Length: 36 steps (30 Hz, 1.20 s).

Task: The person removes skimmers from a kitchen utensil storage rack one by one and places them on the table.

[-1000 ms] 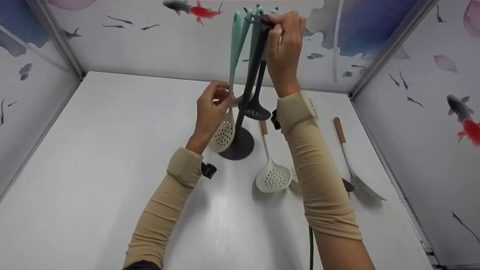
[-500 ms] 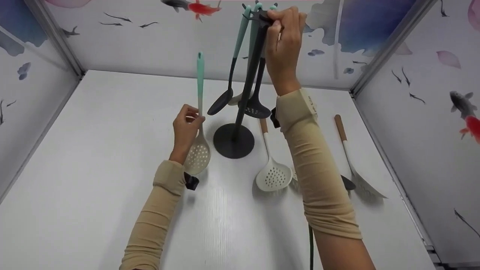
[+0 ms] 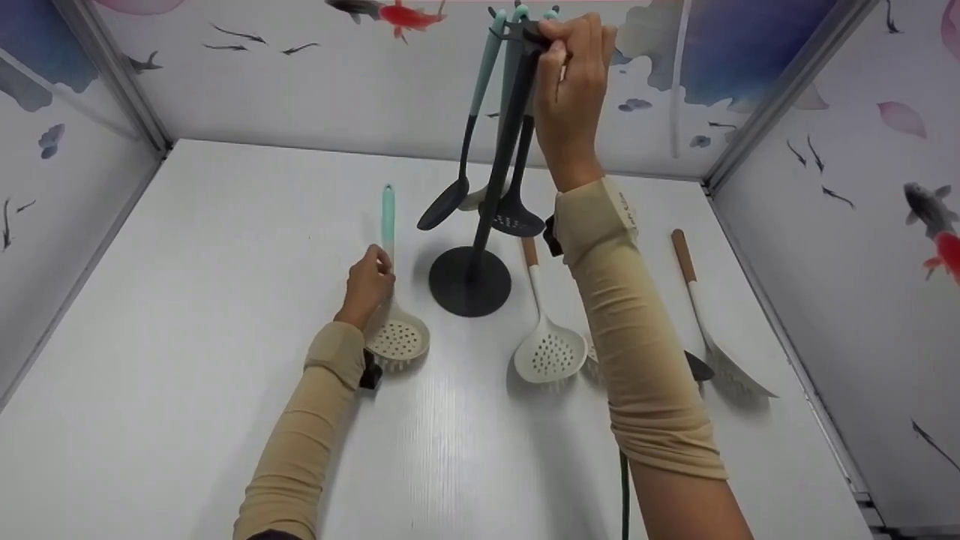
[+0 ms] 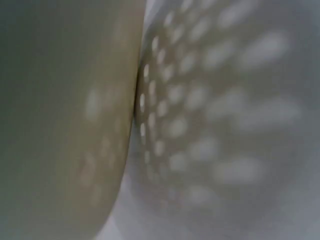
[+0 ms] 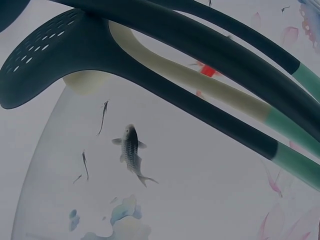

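Note:
My left hand (image 3: 367, 281) pinches a beige skimmer (image 3: 400, 341) with a mint handle (image 3: 388, 217). Its perforated bowl is low over or on the table, left of the stand. In the left wrist view the bowl (image 4: 60, 120) looms close, and dots of light fall through its holes. My right hand (image 3: 574, 94) holds the top of a black utensil stand (image 3: 471, 285), which stands on its round base. A black spoon (image 3: 444, 204), a black slotted utensil (image 3: 517, 217) and a partly hidden beige utensil (image 3: 472, 199) hang from it. The right wrist view shows the slotted utensil (image 5: 45, 60) too.
A white skimmer (image 3: 551, 356) with a wooden handle lies right of the stand. Farther right lies a white turner (image 3: 727, 367). Part of a black utensil (image 3: 697, 366) shows beside my right sleeve. Patterned walls (image 3: 300, 90) enclose the white table (image 3: 187, 337).
My left hand has taken the beige skimmer off the stand, moved it left and lowered it toward the table. The right hand has stayed on the stand's top.

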Motion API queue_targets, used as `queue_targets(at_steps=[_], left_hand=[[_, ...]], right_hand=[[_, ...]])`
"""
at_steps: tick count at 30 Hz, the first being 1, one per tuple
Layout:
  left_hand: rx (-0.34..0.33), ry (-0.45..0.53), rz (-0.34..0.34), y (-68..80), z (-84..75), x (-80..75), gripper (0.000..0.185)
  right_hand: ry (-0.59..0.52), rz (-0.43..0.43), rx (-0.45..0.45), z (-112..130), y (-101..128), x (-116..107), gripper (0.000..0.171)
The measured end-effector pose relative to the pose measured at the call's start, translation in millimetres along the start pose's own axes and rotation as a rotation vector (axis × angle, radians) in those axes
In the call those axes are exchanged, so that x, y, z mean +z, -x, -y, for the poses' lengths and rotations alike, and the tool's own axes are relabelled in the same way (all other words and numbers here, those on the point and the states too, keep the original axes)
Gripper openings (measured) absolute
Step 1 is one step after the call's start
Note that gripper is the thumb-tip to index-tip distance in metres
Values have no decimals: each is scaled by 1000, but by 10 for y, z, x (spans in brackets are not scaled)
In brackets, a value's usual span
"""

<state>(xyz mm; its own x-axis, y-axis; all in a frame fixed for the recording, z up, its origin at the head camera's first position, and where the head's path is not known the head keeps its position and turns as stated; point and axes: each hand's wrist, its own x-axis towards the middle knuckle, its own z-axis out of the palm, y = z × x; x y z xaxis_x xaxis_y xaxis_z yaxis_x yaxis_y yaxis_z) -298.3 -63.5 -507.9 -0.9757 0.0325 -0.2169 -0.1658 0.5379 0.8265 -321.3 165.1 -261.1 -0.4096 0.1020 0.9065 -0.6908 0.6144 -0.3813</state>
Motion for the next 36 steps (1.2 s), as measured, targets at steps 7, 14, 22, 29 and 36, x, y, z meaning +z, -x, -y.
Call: queue_targets(at_steps=[7,14,22,29,36], left_hand=[[16,-177,175,68,23,-43,23],[85,-285,259,93,-10,-60,18],[55,-448,343,187,-192,-133,26],[51,-571,303,290,-604,-222,39],[252,-499,77,408,-1037,-264,37]], right_hand=[[-9,0,9,7,0,10,24],[-6,4,0,-9,5,3,23],[-5,3,-5,12,-6,-9,25],[1,4,4,-2,-3,-19,25],[0,1,0,-12,3,-11,24]])
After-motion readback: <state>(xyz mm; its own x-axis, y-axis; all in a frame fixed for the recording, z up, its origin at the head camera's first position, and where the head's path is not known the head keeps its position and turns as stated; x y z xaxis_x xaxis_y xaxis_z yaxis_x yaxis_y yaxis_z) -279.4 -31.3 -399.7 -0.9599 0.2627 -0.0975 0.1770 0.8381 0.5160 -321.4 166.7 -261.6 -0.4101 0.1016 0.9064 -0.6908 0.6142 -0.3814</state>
